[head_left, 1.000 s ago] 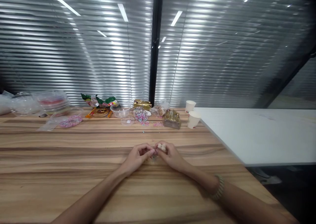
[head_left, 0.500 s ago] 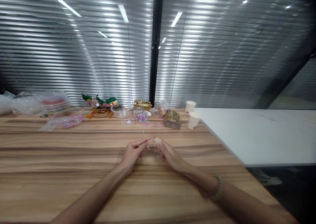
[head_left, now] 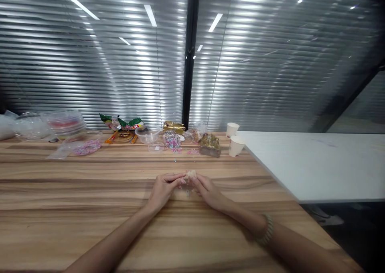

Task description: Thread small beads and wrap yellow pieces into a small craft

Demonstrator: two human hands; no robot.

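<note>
The right hand (head_left: pixel 208 188) grips a pale lump (head_left: pixel 191 174) at its fingertips, long axis indeterminable, just right of the left hand (head_left: pixel 164 188), whose fingers are narrowed, contents unverifiable.

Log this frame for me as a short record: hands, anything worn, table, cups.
right hand: holds a small cream-coloured lump
left hand: fingertips beside the lump; whether they grip anything is too small to tell
worn: greenish-beige bracelet, right arm
table: striped brown wood-grain table
cups: two white paper cups, upright, toward the table's far right
</note>
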